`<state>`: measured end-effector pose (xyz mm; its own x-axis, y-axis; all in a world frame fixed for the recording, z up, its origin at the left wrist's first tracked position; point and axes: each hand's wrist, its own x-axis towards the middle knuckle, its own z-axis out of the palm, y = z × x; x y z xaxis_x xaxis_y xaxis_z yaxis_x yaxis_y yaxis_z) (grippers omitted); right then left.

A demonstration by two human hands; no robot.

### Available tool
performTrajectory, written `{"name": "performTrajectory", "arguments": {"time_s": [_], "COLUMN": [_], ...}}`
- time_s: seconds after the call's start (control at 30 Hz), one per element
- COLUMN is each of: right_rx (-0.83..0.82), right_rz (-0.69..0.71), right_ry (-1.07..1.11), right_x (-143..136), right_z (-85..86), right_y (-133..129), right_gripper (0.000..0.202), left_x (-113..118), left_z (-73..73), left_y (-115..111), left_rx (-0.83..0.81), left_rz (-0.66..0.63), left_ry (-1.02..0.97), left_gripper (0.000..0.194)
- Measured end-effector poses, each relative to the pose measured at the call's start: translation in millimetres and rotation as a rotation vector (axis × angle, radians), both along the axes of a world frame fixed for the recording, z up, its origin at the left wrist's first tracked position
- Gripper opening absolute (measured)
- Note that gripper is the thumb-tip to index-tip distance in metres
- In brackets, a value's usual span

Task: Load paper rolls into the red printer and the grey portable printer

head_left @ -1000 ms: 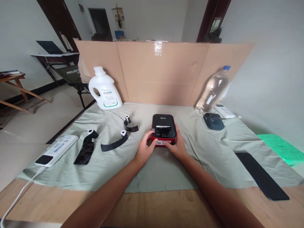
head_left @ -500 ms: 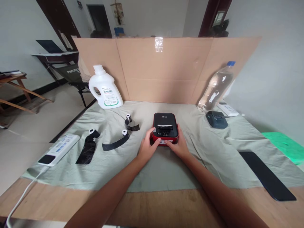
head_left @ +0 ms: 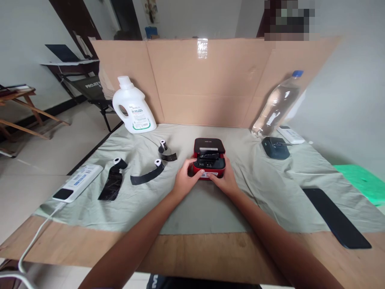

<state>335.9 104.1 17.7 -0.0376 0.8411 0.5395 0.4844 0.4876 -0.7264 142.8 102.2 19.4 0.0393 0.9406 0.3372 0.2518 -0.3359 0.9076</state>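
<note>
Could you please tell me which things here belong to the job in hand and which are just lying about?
Seemingly in use:
black-and-red device, in left hand and right hand
perhaps three black-strip rolls

Apparently just lying about:
white jug
blue-capped bottle
squat dark object
flat black slab
two white oblong units

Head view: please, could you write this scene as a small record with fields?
device: red-and-black device on green cloth, top partly raised
left hand: holds its left side
right hand: holds its right side
left area: three black strips, partly rolled; white jug
right area: clear bottle with blue cap, tilted; dark flat slab
behind: cardboard panel
</note>
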Motion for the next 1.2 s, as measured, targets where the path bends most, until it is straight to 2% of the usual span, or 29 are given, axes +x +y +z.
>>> {"name": "performTrajectory", "arguments": {"time_s": [0.27,0.4,0.5,0.6,0.67,0.77,0.93,1.0,1.07,1.2], "right_rx": [-0.006,0.06,0.058,-0.047,-0.11,-0.103,-0.106,-0.141,-0.177,-0.2], "right_rz": [0.012,0.038,-0.04,-0.094,-0.062,-0.017,0.183,0.196,0.178,0.222], "right_ry": [0.027,0.034,0.053,0.033,-0.034,-0.116,-0.042,-0.043,-0.164,-0.57], "right_x": [0.4,6.6,13.9,17.9,16.8,11.9,9.2,11.0,12.4,6.2], "right_z": [-5.4,-2.2,16.1,41.2,55.2,69.0,83.9,89.3,93.1,91.8], "right_y": [0.9,-0.8,6.1,23.1,34.4,40.2,32.1,38.0,53.1,94.7], "right_gripper": [0.09,0.071,0.055,0.053,0.051,0.047,0.044,0.044,0.037,0.013], "left_x": [0.4,-1.4,-2.7,-4.0,-4.4,-3.8,-1.5,-1.4,-1.7,-2.4], "left_z": [-0.8,-2.2,-2.9,-3.1,-3.0,-3.3,-3.1,-1.0,1.8,5.9], "left_y": [-3.3,-2.6,-0.6,1.0,1.4,1.3,1.5,1.2,0.5,-1.0], "left_rx": [0.064,0.175,0.215,0.23,0.241,0.257,0.346,0.376,0.388,0.379], "left_rz": [0.039,0.05,0.053,0.047,0.043,0.047,0.047,0.033,0.019,0.002], "left_ry": [0.114,0.144,0.161,0.16,0.158,0.17,0.186,0.229,0.284,0.331], "left_gripper": [0.044,0.046,0.046,0.045,0.045,0.048,0.075,0.073,0.064,0.055]}}
